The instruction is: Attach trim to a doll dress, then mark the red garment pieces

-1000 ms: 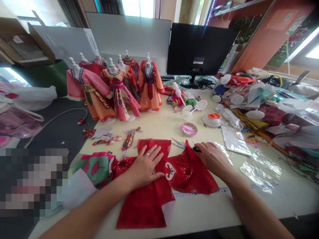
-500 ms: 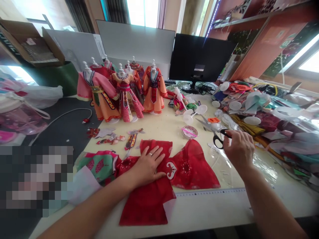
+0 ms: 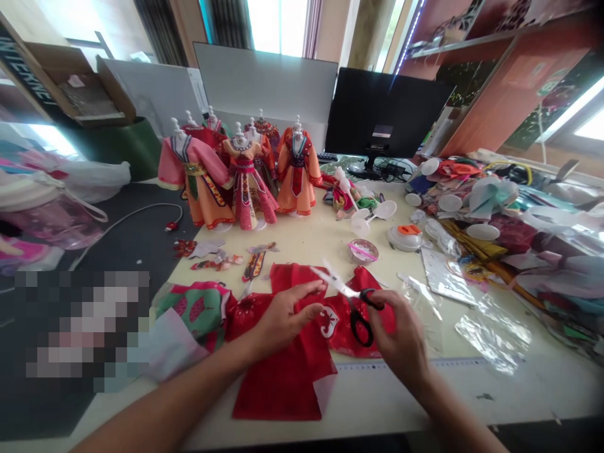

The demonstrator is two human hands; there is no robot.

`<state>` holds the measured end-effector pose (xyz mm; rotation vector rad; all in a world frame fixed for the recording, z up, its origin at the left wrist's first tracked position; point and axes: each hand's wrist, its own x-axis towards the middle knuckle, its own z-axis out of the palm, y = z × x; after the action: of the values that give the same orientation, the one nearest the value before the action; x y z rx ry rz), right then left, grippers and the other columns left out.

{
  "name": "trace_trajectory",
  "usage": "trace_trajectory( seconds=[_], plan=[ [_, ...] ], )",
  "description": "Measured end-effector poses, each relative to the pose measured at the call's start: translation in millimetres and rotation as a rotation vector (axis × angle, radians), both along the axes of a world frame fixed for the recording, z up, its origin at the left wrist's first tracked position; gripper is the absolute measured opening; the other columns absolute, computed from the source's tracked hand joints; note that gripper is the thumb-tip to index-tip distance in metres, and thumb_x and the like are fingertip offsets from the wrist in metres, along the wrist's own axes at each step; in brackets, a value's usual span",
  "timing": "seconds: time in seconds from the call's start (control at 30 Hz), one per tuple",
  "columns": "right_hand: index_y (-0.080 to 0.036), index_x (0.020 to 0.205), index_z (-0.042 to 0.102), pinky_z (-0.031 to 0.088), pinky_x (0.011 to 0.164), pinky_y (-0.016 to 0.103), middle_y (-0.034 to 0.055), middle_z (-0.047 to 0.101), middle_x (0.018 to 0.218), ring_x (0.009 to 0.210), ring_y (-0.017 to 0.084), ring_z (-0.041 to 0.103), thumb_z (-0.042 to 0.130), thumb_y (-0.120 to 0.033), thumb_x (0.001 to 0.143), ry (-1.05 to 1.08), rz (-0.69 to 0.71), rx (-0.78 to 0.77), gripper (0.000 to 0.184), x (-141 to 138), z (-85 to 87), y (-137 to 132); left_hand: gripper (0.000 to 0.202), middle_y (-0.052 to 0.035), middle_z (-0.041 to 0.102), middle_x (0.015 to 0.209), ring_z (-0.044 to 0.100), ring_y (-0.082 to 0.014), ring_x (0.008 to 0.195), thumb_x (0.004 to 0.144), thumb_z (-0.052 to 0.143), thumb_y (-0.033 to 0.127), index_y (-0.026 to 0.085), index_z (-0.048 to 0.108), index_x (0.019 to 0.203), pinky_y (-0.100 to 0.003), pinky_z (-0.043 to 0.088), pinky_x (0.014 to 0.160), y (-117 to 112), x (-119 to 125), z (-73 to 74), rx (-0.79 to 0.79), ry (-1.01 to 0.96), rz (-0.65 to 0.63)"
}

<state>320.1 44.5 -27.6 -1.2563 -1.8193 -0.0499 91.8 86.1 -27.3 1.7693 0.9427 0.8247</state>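
Note:
A small red doll robe (image 3: pixel 283 365) with a white emblem lies spread on the pale table (image 3: pixel 401 396) in front of me. My left hand (image 3: pixel 283 314) rests on its upper middle, fingers bent and pinching the fabric near the collar. My right hand (image 3: pixel 399 340) grips black-handled scissors (image 3: pixel 352 302), whose silver blades point up and left over the robe toward my left fingers. A green and pink garment (image 3: pixel 191 311) lies just left of the robe.
Several dressed doll mannequins (image 3: pixel 236 176) stand at the back of the table, with a black monitor (image 3: pixel 384 110) behind. A heap of fabric, white stands and clear plastic wrap (image 3: pixel 491 327) fills the right side. Small trim pieces (image 3: pixel 221 258) and a round tin (image 3: pixel 363 250) lie mid-table.
My right hand picked up the scissors from beside the robe, swung them out to the right, then brought them back over the robe. My left hand went from flat to pinching the fabric.

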Motion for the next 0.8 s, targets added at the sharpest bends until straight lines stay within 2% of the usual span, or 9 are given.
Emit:
trace_trajectory(
  seconds=[0.07,0.2,0.33,0.43,0.5,0.67,0.8],
  plan=[
    [-0.019,0.102,0.051,0.05,0.073,0.033,0.0065,0.062,0.091,0.084,0.018,0.059,0.055,-0.01,0.082,-0.062,0.047,0.024,0.022,-18,-2.8,-7,0.042,-0.0098,0.066,0.113,0.058,-0.0261,0.11,0.086,0.053,0.048,0.017,0.063,0.112,-0.04,0.043,0.098,-4,4,3.7,-0.215,-0.209,-0.043],
    [-0.017,0.101,0.051,0.05,0.071,0.035,0.0076,0.062,0.088,0.082,0.02,0.058,0.055,-0.008,0.081,-0.144,0.047,0.063,0.022,-40,-3.5,-12,0.035,-0.0081,0.068,0.109,0.059,-0.0234,0.109,0.082,0.061,0.044,0.016,0.067,0.102,-0.036,0.04,0.101,-9,12,3.7,-0.444,-0.5,-0.03],
    [-0.016,0.105,0.052,0.05,0.073,0.035,0.0083,0.062,0.091,0.084,0.02,0.059,0.056,-0.011,0.082,-0.129,0.111,0.008,0.024,-48,-0.5,-15,0.035,-0.0103,0.071,0.098,0.065,-0.0223,0.095,0.08,0.064,0.042,0.013,0.065,0.099,-0.033,0.049,0.086,-11,14,1.0,-0.639,-0.646,0.07],
    [-0.017,0.105,0.054,0.051,0.073,0.031,0.0076,0.061,0.093,0.086,0.018,0.059,0.056,-0.013,0.084,-0.005,0.146,-0.073,0.021,-47,5.9,-12,0.033,-0.0107,0.071,0.091,0.067,-0.0198,0.076,0.08,0.064,0.041,0.012,0.063,0.096,-0.03,0.052,0.069,-10,14,0.2,-0.689,-0.65,0.069],
    [-0.018,0.102,0.056,0.05,0.07,0.028,0.0057,0.061,0.09,0.082,0.016,0.06,0.055,-0.016,0.086,0.079,0.149,-0.15,0.016,-47,10.7,-7,0.031,-0.0093,0.071,0.085,0.066,-0.0166,0.064,0.08,0.063,0.04,0.012,0.062,0.093,-0.028,0.051,0.063,-11,13,0.7,-0.704,-0.632,0.045],
    [-0.019,0.097,0.057,0.049,0.069,0.027,0.0033,0.062,0.085,0.078,0.015,0.06,0.054,-0.026,0.088,0.265,0.18,-0.356,0.012,-51,13.3,3,0.023,-0.0043,0.068,0.073,0.065,-0.0146,0.065,0.082,0.061,0.037,0.013,0.059,0.085,-0.025,0.051,0.067,-15,13,5.6,-0.721,-0.684,0.045],
    [-0.02,0.091,0.06,0.046,0.065,0.025,0.0013,0.061,0.079,0.072,0.013,0.057,0.049,-0.036,0.091,0.555,0.265,-0.648,0.019,-59,7.9,-1,0.02,-0.003,0.065,0.071,0.06,-0.0103,0.059,0.083,0.06,0.034,0.013,0.059,0.084,-0.018,0.047,0.056,-12,10,7.7,-0.753,-0.742,0.147]
  ],
)
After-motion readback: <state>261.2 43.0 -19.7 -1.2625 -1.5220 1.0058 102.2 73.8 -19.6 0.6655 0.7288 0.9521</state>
